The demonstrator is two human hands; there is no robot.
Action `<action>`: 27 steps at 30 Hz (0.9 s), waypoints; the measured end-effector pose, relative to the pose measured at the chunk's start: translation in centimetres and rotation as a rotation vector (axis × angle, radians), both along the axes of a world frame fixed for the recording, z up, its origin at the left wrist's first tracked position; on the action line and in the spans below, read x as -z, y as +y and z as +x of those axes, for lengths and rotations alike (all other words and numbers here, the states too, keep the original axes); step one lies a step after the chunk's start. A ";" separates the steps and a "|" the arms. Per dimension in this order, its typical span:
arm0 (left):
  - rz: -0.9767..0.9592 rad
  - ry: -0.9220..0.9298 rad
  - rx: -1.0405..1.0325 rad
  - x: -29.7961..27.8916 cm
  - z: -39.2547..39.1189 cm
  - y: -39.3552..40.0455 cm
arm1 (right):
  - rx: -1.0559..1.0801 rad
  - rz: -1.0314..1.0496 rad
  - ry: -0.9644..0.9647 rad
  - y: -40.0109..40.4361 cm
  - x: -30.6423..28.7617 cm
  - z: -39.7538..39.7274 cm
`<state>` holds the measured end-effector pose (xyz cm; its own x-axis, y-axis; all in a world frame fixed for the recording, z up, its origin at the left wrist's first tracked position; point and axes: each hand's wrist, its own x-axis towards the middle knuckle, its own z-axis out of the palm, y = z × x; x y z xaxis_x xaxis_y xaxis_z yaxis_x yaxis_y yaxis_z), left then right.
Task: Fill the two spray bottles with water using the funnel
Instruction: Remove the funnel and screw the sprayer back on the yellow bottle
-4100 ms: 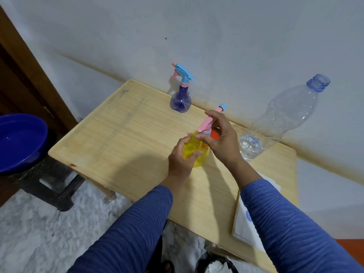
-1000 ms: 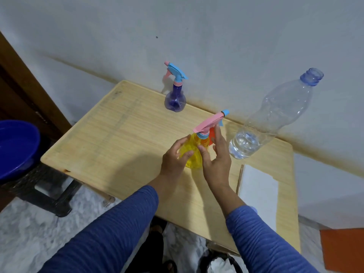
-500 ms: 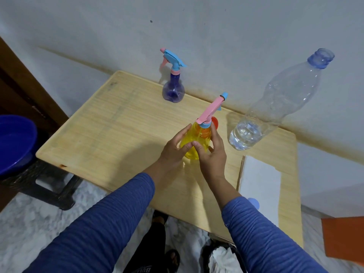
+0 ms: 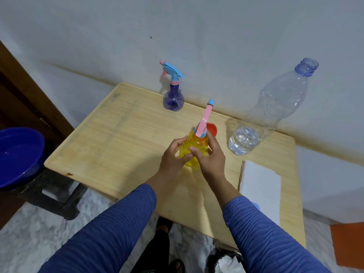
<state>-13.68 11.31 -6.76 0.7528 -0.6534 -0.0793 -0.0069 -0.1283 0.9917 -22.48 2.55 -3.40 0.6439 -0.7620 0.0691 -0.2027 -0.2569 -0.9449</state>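
Note:
A yellow spray bottle [image 4: 198, 143] with a pink spray head stands on the wooden table [image 4: 122, 138] near its middle. My left hand [image 4: 174, 154] grips its body from the left and my right hand [image 4: 208, 157] wraps it from the right. Just behind the yellow bottle an orange-red object [image 4: 212, 128] shows only in part, and I cannot tell what it is. A purple spray bottle [image 4: 173, 99] with a blue and pink head stands at the back edge by the wall. A large clear plastic bottle [image 4: 264, 119] without a cap, with a little water at the bottom, stands at the right.
A white pad [image 4: 260, 191] lies on the table's right front part. A blue basin [image 4: 18, 154] sits on a dark stool left of the table. The wall runs right behind the table. An orange box [image 4: 348, 243] stands on the floor at the right.
My right hand has dropped from the pink spray head onto the yellow bottle's body, so both hands now hold it. The spray head's nozzle has turned to point more away from me.

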 end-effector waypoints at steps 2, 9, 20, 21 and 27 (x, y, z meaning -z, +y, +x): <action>0.003 0.010 -0.021 0.3 -0.1 0.4 | -0.056 -0.003 -0.005 -0.2 -0.3 -0.1; 0.038 -0.066 0.006 0.0 -0.6 1.9 | -0.005 -0.080 -0.092 -0.8 -2.6 0.7; 0.902 -0.476 -0.284 4.1 3.3 9.2 | -0.030 -0.138 0.001 -1.2 -6.0 4.0; 0.962 -0.475 -0.291 4.3 3.5 9.7 | -0.027 -0.069 -0.018 -1.2 -6.3 4.3; 1.031 -0.513 -0.341 4.7 3.4 9.6 | -0.223 0.268 0.098 -1.9 -7.2 5.3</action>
